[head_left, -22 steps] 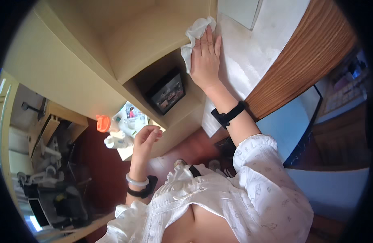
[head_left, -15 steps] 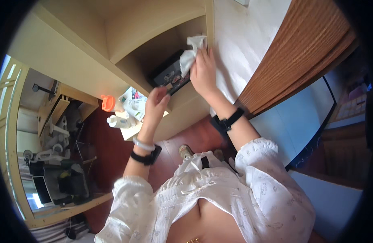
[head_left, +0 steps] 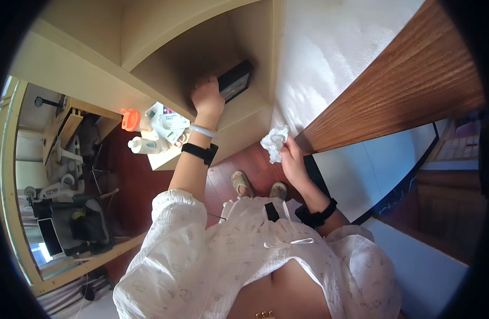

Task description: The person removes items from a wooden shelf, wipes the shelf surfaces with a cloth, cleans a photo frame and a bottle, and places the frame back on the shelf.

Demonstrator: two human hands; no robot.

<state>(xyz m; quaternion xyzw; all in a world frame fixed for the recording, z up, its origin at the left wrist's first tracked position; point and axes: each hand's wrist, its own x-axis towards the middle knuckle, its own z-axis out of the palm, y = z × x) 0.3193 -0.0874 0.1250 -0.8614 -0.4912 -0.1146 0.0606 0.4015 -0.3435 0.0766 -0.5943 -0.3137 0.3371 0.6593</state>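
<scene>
In the cream shelf compartment, a black-edged picture frame (head_left: 235,81) stands tilted, its picture side partly in sight. My left hand (head_left: 207,98) reaches inside, its fingers closed at the frame's left end; the fingertips are partly hidden. Lower and to the right, outside the compartment, my right hand (head_left: 294,162) pinches a crumpled white tissue (head_left: 274,143) between thumb and fingers.
Left of the compartment, a small ledge (head_left: 162,159) bears an orange-lidded cup (head_left: 130,120), a white bottle (head_left: 142,145) and a white-and-green packet (head_left: 172,125). A brown wooden panel (head_left: 382,80) juts in at right. Reddish flooring (head_left: 135,175) lies below.
My right hand has drawn the tissue out of the compartment, down and to the right. My left hand has moved up into it and onto the picture frame, which now sits at a different angle.
</scene>
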